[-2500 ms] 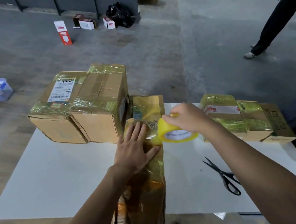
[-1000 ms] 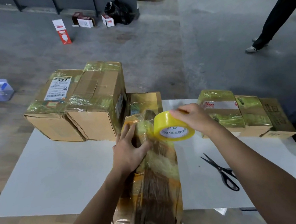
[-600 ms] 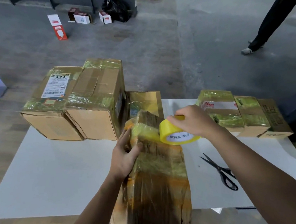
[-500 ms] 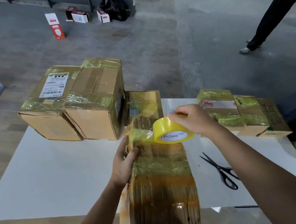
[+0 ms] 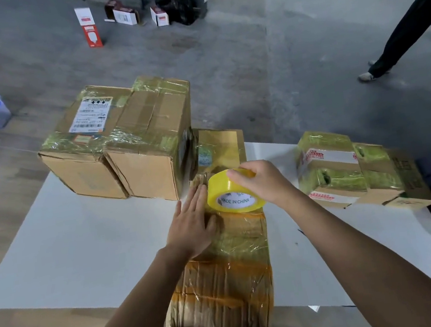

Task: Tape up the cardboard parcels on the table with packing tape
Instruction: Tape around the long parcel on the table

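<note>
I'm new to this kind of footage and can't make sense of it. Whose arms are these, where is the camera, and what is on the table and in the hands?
There is no machine here: a person wears a wide-angle camera on the head, so you look down along their two bare arms. The right hand grips a yellow tape roll over a flat, crumpled parcel that overhangs the near edge of the white table. The left hand presses flat on that parcel. Two large taped boxes stand at the back left, with smaller taped boxes on the right. The legs at top right belong to another person.
</note>
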### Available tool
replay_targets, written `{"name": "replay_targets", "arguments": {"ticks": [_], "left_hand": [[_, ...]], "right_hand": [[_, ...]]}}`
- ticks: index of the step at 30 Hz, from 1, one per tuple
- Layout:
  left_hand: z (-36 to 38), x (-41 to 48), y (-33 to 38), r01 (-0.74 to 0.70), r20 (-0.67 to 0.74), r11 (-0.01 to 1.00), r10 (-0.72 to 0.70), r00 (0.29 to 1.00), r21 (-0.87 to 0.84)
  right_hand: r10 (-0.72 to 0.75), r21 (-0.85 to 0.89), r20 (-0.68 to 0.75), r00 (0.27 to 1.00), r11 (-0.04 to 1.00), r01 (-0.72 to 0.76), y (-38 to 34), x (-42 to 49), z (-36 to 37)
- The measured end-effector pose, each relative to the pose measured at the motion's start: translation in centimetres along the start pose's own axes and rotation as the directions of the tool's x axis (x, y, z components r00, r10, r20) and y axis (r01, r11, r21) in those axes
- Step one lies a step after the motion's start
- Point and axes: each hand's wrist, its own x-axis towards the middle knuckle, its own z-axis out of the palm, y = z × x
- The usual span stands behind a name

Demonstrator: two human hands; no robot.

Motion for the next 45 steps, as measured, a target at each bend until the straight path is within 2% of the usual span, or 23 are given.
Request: {"name": "replay_targets", "arguments": {"ticks": [1, 6, 11, 14, 17, 19, 21, 24, 29, 31, 34, 37, 40, 42, 45], "left_hand": [[-0.1, 0.1, -0.1, -0.007, 0.010, 1.000, 0.007, 1.000, 0.019], [-0.5, 0.1, 0.0, 0.018, 0.051, 0.995, -0.023, 0.998, 0.100], [-0.6, 0.2, 0.6, 0.028, 0.065, 0.992, -0.037, 0.997, 0.127], [-0.3, 0.3, 1.1, 0.001, 0.044, 0.974, -0.011, 0.999, 0.226], [0.6, 0.1, 1.3, -0.033, 0.043, 0.965, 0.022, 0.999, 0.259], [0.9, 0.1, 1.0, -0.041, 0.042, 0.968, 0.031, 0.999, 0.249], [1.0, 0.3, 0.8, -0.039, 0.024, 0.972, 0.035, 0.999, 0.234], [0.7, 0.3, 0.9, -0.030, 0.044, 0.966, 0.020, 0.999, 0.256], [0.1, 0.5, 2.1, -0.011, 0.072, 0.955, -0.011, 0.997, 0.297], [0.1, 0.7, 3.2, -0.046, 0.067, 0.957, 0.028, 0.997, 0.287], [1.1, 0.8, 4.4, -0.106, 0.074, 0.956, 0.089, 0.993, 0.273], [1.8, 0.8, 4.2, -0.101, 0.062, 0.944, 0.086, 0.994, 0.313], [1.9, 1.0, 4.1, -0.083, 0.070, 0.943, 0.064, 0.996, 0.323], [1.8, 1.3, 4.2, -0.073, 0.077, 0.944, 0.051, 0.996, 0.323], [1.7, 1.4, 4.2, -0.067, 0.095, 0.943, 0.037, 0.995, 0.327]], "right_hand": [[0.002, -0.022, -0.004, 1.000, 1.000, -0.002, -0.1, 0.3, 0.0], [-0.038, -0.381, -0.040, 0.998, 0.924, 0.020, -0.7, 0.1, -1.7], [-0.060, -0.550, -0.052, 0.997, 0.835, 0.021, -0.7, -0.4, -2.6], [-0.100, -0.496, -0.021, 0.995, 0.865, 0.076, -0.4, -0.5, -2.7], [-0.037, -0.141, -0.012, 0.999, 0.989, 0.035, 1.8, -0.9, -3.7], [-0.004, -0.003, -0.021, 1.000, 1.000, 0.004, 2.6, -1.3, -3.8], [-0.023, -0.076, -0.027, 0.999, 0.997, 0.021, 2.4, -1.0, -3.7], [-0.071, -0.295, -0.045, 0.996, 0.954, 0.054, 1.8, -0.7, -4.3], [-0.054, -0.394, -0.058, 0.997, 0.919, 0.027, 2.3, -0.4, -4.4], [-0.070, -0.440, -0.068, 0.995, 0.898, 0.033, 2.3, -0.2, -4.2], [-0.099, -0.397, -0.077, 0.992, 0.916, 0.060, 3.0, -0.4, -4.4], [-0.089, -0.306, -0.034, 0.995, 0.949, 0.075, 3.4, -0.6, -4.7], [-0.084, -0.341, -0.038, 0.996, 0.938, 0.066, 2.8, -0.1, -4.5], [-0.071, -0.449, -0.051, 0.996, 0.893, 0.040, 2.8, -0.2, -5.1], [0.004, -0.708, -0.044, 0.999, 0.705, -0.034, 4.0, -1.0, -6.6]]}}
